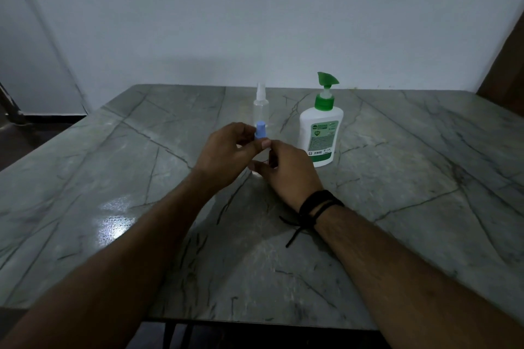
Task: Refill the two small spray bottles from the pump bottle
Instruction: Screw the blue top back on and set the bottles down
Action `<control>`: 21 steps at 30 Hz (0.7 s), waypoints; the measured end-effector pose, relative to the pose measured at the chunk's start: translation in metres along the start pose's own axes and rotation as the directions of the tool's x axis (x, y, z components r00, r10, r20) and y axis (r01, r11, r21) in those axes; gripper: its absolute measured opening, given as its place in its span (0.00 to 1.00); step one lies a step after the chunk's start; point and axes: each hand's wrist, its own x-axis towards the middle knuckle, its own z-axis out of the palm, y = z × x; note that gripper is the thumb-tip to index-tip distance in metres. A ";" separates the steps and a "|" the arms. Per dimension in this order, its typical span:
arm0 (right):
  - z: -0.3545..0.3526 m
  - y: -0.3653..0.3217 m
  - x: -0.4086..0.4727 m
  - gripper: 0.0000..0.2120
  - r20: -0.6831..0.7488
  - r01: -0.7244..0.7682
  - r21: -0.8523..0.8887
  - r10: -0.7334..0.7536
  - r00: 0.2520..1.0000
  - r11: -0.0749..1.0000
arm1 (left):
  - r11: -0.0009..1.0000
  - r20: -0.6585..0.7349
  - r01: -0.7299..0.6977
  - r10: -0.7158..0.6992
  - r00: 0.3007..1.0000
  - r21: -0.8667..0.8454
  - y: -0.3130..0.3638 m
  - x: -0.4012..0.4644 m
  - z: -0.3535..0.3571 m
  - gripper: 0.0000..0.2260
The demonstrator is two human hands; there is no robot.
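A small spray bottle with a blue cap (260, 130) stands at the table's middle, held between both hands. My left hand (225, 154) pinches it at the blue cap. My right hand (286, 171) curls round its lower body, which is mostly hidden. Just behind it stands a second small spray bottle (261, 106), clear with a clear cap, untouched. To the right stands the white pump bottle (320, 133) with a green pump head and a green label, upright and apart from both hands.
The grey marble table (411, 178) runs back to a pale wall. Its near edge crosses the bottom of the view. A dark wooden panel (507, 71) stands at the far right. A black cord band circles my right wrist.
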 end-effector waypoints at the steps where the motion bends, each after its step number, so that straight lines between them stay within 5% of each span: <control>1: -0.003 -0.001 -0.001 0.21 0.007 0.001 0.013 -0.001 1.000 1.000 | 1.000 -0.012 0.004 -0.004 1.000 -0.013 0.000 -0.002 0.002 0.13; 4: -0.021 -0.006 -0.003 0.24 -0.021 0.022 -0.009 -0.022 1.000 1.000 | 0.999 -0.039 0.003 -0.004 0.999 -0.034 0.000 -0.007 0.009 0.11; 6: -0.040 -0.009 -0.004 0.17 -0.200 0.119 -0.041 -0.124 0.972 0.992 | 0.998 -0.050 0.002 -0.005 0.999 -0.062 -0.001 -0.008 0.010 0.12; 9: -0.074 -0.001 0.000 0.14 -0.562 0.234 -0.085 -0.240 0.791 0.969 | 0.995 -0.053 0.015 -0.021 0.998 -0.101 -0.003 -0.011 0.010 0.12; 12: -0.085 0.030 0.007 0.28 -0.696 0.132 -0.069 -0.143 0.704 0.989 | 0.990 -0.066 0.034 -0.043 0.997 -0.134 -0.005 -0.012 0.012 0.12; 16: -0.076 0.066 0.010 0.45 -0.422 -0.041 0.209 0.128 0.897 0.977 | 0.993 -0.106 0.018 -0.031 0.994 -0.121 -0.006 -0.013 0.010 0.09; 19: -0.071 0.078 0.011 0.43 -0.146 -0.131 0.307 0.183 0.972 0.943 | 0.993 -0.122 0.007 -0.021 0.992 -0.116 -0.009 -0.012 0.006 0.11; 21: -0.067 0.082 0.011 0.36 -0.118 -0.112 0.307 0.154 0.981 0.945 | 0.995 -0.117 0.001 -0.012 0.993 -0.097 -0.011 -0.012 0.004 0.14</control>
